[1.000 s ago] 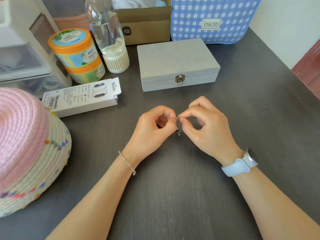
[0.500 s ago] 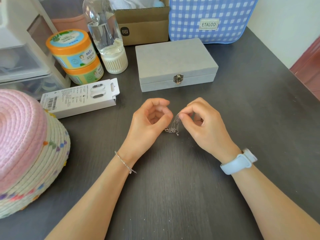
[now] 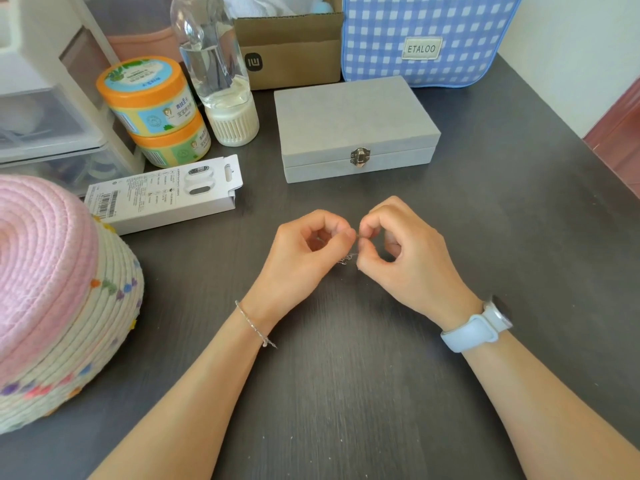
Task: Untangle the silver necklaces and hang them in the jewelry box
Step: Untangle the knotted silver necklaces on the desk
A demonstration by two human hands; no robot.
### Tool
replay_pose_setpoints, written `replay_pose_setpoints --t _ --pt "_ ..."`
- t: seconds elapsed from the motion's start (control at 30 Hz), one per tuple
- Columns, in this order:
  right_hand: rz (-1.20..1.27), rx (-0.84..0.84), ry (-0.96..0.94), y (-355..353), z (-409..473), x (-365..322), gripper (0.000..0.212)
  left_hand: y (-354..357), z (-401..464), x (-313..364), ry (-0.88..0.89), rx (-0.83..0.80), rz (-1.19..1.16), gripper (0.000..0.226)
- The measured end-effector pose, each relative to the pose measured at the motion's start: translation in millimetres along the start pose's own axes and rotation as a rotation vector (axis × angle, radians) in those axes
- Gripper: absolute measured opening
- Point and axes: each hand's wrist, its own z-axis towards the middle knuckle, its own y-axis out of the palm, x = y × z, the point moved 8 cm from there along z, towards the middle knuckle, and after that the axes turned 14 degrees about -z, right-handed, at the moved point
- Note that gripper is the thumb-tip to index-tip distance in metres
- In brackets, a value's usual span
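Two hands meet over the dark table (image 3: 346,393), and the step in hand looks like picking the knot apart. The necklaces (image 3: 345,260) show only as a small silver clump hanging between the fingertips, just above the tabletop; how many strands there are is too fine to tell. To do this well, I judge it best to tease loops loose with small pulls rather than tug hard, which would tighten the knot, and to lay the chains flat on the table so crossings show.

From the head view, the left hand (image 3: 304,251) curls with thumb and forefinger pinching the chain, wrist low and near the table, a thin bracelet (image 3: 254,323) on it. The right hand (image 3: 408,251) mirrors it, fingers bent and pinching the same clump, a pale blue watch (image 3: 476,329) on its wrist. Fingertips of both nearly touch.

Behind them the grey box (image 3: 353,119) sits closed, its clasp (image 3: 360,156) fastened, so hanging is not yet possible.
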Motion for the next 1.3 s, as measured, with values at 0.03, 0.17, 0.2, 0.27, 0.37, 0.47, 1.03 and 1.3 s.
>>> replay_pose_setpoints --t 0.03,0.17,0.2,0.27,0.37,0.47,1.03,1.3 --pt "0.000 -0.018 -0.005 1.0 -0.2 -0.7 0.007 0.9 0.4 -0.9 -0.016 -0.017 -0.014 0.018" --pt "0.046 -0.061 0.007 4.7 0.0 0.9 0.008 7.2 0.6 -2.3 -0.053 -0.082 -0.001 0.024" --pt "0.069 -0.061 0.025 4.5 0.3 2.7 0.008 8.3 0.4 -2.3 -0.051 -0.086 0.000 0.026" --pt "0.086 -0.076 0.075 4.9 1.1 7.8 0.010 8.1 -0.1 -1.5 -0.037 -0.066 -0.024 0.026" --pt "0.038 -0.106 0.107 7.2 1.1 11.1 0.011 4.5 -0.4 -0.4 -0.007 -0.014 -0.039 0.018" --pt "0.027 -0.073 0.119 5.6 1.3 11.2 0.007 1.5 -0.1 -1.4 0.010 0.023 -0.045 0.014" --pt "0.080 -0.149 0.101 9.1 1.3 8.1 0.013 3.9 1.3 -6.4 -0.053 -0.059 -0.386 0.006" --pt "0.114 -0.051 0.106 -1.7 2.0 7.9 0.014 3.6 2.4 -9.8 -0.123 -0.166 -0.487 0.009"
